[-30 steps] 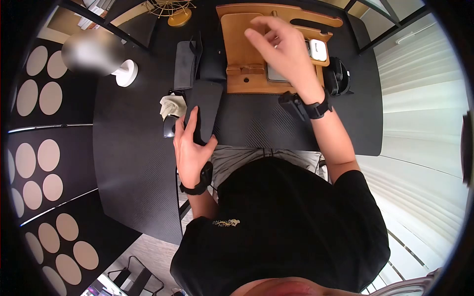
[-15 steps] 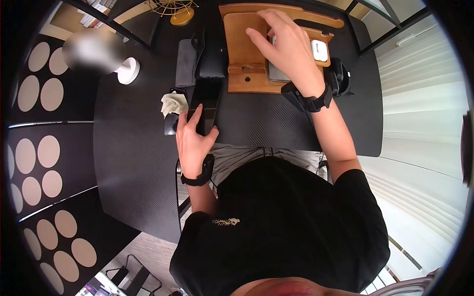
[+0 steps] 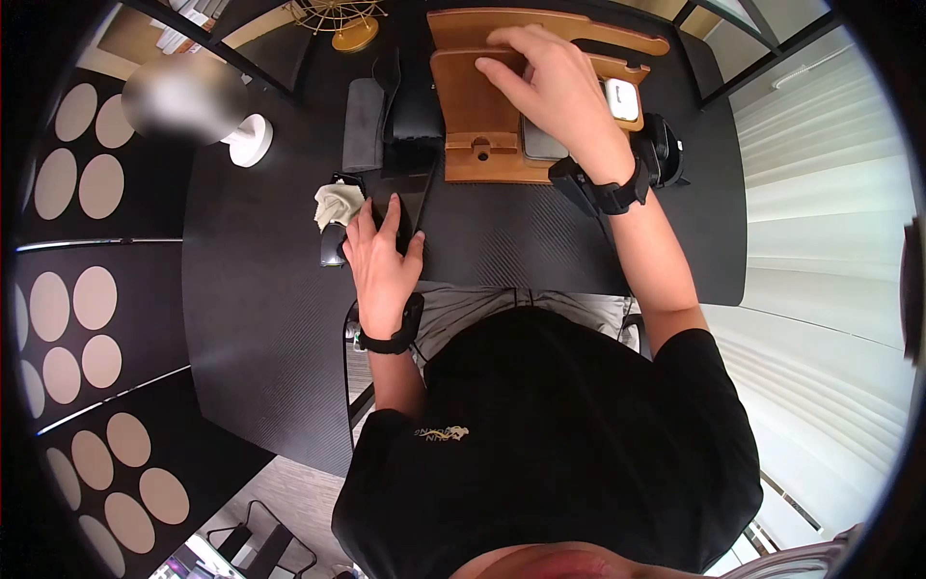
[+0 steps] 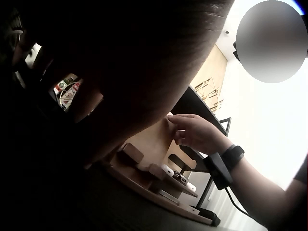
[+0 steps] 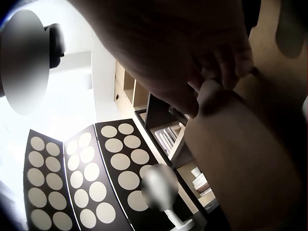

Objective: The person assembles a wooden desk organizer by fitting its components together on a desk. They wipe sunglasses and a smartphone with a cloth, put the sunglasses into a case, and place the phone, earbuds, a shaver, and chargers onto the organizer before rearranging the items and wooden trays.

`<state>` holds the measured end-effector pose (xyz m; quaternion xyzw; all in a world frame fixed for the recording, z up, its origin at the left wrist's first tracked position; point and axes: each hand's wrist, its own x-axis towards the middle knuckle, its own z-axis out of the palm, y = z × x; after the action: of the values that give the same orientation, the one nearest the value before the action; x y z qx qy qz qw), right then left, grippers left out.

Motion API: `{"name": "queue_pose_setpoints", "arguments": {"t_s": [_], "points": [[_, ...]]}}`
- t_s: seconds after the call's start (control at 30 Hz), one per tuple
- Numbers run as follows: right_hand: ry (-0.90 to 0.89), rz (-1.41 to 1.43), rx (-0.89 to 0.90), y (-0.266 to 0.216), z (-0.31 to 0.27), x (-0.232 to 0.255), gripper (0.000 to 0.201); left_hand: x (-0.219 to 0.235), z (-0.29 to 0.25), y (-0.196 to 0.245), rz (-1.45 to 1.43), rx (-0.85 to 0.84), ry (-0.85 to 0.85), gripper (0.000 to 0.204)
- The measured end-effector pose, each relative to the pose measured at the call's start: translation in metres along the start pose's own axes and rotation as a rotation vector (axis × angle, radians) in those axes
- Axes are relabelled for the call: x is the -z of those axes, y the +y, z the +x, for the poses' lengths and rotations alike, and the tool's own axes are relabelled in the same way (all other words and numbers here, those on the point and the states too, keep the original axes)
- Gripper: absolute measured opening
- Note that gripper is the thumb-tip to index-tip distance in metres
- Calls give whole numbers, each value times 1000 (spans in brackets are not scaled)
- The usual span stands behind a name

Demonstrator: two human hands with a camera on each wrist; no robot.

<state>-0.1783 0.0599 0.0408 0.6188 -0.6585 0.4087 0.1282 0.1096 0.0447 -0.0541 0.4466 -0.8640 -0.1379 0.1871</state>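
Observation:
A brown wooden stand [image 3: 458, 175] is on the black desk, its upright panel [image 3: 468, 87] leaning. My right hand [image 3: 564, 92] pinches that panel near its top edge, with thumb and fingers close together in the right wrist view. Lower left, my left hand [image 3: 381, 270] holds a flat, glossy black slab [image 3: 413, 188], thumb at its right side and fingers over its left part. The palm hides its near end. In the left wrist view my left hand [image 4: 130, 67] is a dark shape, its hold unclear there.
Left of the slab lie a pale cloth [image 3: 338, 205] and a grey case [image 3: 363, 125]. A white earbud case [image 3: 622, 99] sits on the stand's right side, with a black object [image 3: 662, 150] beyond. A white lamp base [image 3: 251, 141] stands far left.
The panel's top edge has come toward me as the panel tilted. The slab's face went from matte grey to glossy black, and my left hand shifted slightly forward.

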Motion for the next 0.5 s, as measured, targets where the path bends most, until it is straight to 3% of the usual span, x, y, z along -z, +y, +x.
{"name": "queue_pose_setpoints", "arguments": {"t_s": [0.17,0.27,0.33,0.47,0.5], "points": [[-178,101,-151,-8,-3,10,29,3,1,2,-4,11,-15,59],[-162,165,-133,-5,-7,12,26,9,6,12,2,15,-1,58],[-38,365,-169,-6,-11,15,26,14,12,17,-199,-119,120,53],[27,478,-229,-13,-28,33,23,19,23,38,-495,-179,210,50],[37,592,-335,-20,-36,39,22,19,23,44,-544,-189,247,49]]}}
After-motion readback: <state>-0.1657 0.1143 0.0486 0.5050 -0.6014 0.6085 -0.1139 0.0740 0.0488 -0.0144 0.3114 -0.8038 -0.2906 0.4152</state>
